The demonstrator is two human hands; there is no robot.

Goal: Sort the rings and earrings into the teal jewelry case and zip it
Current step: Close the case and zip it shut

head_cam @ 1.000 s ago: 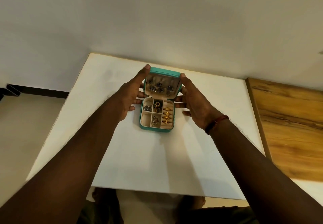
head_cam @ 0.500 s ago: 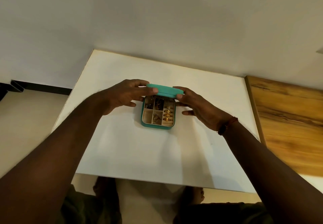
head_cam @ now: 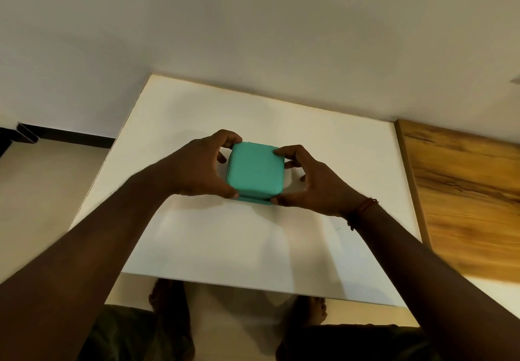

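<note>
From where I sit, the teal jewelry case (head_cam: pixel 254 169) rests a little past the middle of the white table (head_cam: pixel 253 253), its lid folded down over the base, with a thin strip of the base showing beneath the lid's near edge. My left hand (head_cam: pixel 197 167) grasps its left side, fingers curled over the far corner and thumb at the near corner; my right hand (head_cam: pixel 312 182) grips the right side the same way. I judge the main risk to be zipping over a misaligned lid: if the near edge sits proud, the slider could jam or pinch the lining. I cannot see the zipper pull. The case looks like a rounded square with a smooth, matte, leather-like skin; the tabletop is flat and matte, and a wooden board (head_cam: pixel 461 200) with streaky grain lies to the right.
</note>
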